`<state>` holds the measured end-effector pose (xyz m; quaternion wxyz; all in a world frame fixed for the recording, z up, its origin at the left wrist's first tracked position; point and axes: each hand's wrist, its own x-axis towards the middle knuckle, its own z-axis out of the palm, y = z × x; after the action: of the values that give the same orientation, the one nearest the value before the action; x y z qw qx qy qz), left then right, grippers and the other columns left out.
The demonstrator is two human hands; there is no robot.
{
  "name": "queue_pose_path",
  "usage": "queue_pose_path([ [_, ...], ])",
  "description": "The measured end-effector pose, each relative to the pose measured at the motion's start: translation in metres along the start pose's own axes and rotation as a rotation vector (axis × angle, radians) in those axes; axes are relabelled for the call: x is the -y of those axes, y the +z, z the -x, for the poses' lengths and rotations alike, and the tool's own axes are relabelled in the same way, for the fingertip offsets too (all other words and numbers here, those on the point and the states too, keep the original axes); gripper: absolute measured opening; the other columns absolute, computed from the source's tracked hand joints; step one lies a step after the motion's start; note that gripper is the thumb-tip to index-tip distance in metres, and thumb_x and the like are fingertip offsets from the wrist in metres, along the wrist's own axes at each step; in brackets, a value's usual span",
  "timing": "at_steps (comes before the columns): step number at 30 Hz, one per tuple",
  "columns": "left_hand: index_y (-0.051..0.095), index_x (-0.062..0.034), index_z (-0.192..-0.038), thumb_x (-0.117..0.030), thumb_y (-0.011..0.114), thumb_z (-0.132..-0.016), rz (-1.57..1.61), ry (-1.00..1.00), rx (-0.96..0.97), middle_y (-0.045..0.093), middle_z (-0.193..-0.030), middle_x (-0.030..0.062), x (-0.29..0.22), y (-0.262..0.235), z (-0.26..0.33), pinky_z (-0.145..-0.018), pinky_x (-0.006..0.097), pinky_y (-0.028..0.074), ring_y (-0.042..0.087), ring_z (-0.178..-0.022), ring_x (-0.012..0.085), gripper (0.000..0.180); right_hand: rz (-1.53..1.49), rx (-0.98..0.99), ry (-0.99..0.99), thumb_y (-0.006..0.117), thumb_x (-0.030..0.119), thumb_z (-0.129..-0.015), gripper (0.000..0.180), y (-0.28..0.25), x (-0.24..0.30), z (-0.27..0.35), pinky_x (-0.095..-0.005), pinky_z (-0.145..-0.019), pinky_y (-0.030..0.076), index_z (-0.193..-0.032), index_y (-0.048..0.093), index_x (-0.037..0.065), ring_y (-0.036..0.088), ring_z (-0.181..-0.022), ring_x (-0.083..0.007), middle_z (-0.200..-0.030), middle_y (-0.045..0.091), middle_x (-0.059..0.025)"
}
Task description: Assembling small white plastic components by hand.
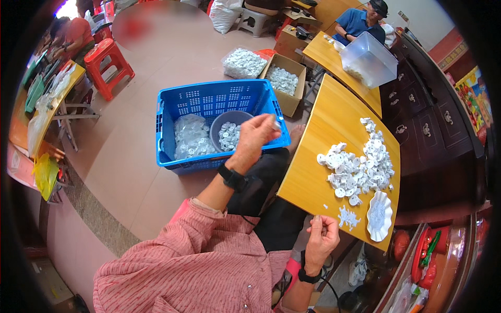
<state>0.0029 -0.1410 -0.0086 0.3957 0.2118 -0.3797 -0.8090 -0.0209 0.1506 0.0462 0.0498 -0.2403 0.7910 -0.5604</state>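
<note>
My left hand [254, 140] is raised over the right side of a blue crate [182, 164], its fingers closed around a small white plastic part [276, 125] that is mostly hidden. Inside the crate, a grey round tub [215, 125] holds white round parts, beside clear bags [190, 136] of similar pieces. Just off the near edge of the yellow wooden table [302, 175], my right hand [321, 241] is closed in a pinch; what it holds cannot be made out. White plastic parts [360, 164] lie heaped on the table, near loose tiny pieces [348, 217] and a scalloped white dish [379, 216].
Beyond the crate stand a clear bin [244, 63] and a cardboard box [284, 81], both full of white parts. A co-worker [360, 26] sits at a farther table with a clear container [369, 60]. Dark drawers [417, 115] line the right; a red stool [108, 68] stands left.
</note>
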Motion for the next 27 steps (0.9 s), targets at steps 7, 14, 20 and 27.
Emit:
queue_pose_path([
  [7,0.058,0.0049,-0.12,-0.02,0.061,-0.099,-0.08,-0.065,-0.075,0.065,-0.107,0.0124,-0.012,-0.004,0.017,-0.079,0.03,0.057,0.068,-0.089,0.019,0.033,0.034,-0.011,-0.018,0.067,0.009,-0.091,0.011,0.002,-0.005,-0.001,-0.0246,-0.058,0.049,-0.089,0.061,0.0,0.06,-0.061,-0.0097,-0.074,0.064,-0.0051],
  [14,0.066,0.0088,-0.098,-0.001,0.056,-0.083,-0.317,0.56,0.837,0.066,-0.091,0.0202,-0.119,0.07,0.134,-0.067,0.035,0.055,0.066,-0.074,0.0265,0.021,0.17,0.08,-0.131,0.069,0.007,-0.088,0.01,0.011,0.001,-0.002,-0.0293,-0.056,0.049,-0.087,0.062,0.0,0.061,-0.061,-0.0151,-0.075,0.064,-0.0095],
  [20,0.069,0.0046,-0.092,0.004,0.065,-0.085,0.116,0.575,0.64,0.067,-0.092,0.0166,-0.145,0.164,0.226,-0.067,0.036,0.057,0.066,-0.079,0.0304,0.008,0.219,0.094,-0.124,0.068,0.006,-0.089,0.011,0.012,-0.002,-0.002,-0.0312,-0.056,0.049,-0.088,0.059,0.0,0.062,-0.06,-0.0194,-0.077,0.064,-0.0118],
  [27,0.066,0.002,-0.096,-0.02,0.047,-0.101,0.286,-0.104,1.282,0.064,-0.11,0.0172,-0.119,0.115,0.199,-0.082,0.027,0.052,0.066,-0.094,0.0178,0.029,0.204,0.093,-0.13,0.068,0.006,-0.089,0.011,0.005,-0.006,-0.005,-0.0319,-0.057,0.05,-0.088,0.059,0.0,0.063,-0.063,-0.0206,-0.078,0.064,-0.0126],
])
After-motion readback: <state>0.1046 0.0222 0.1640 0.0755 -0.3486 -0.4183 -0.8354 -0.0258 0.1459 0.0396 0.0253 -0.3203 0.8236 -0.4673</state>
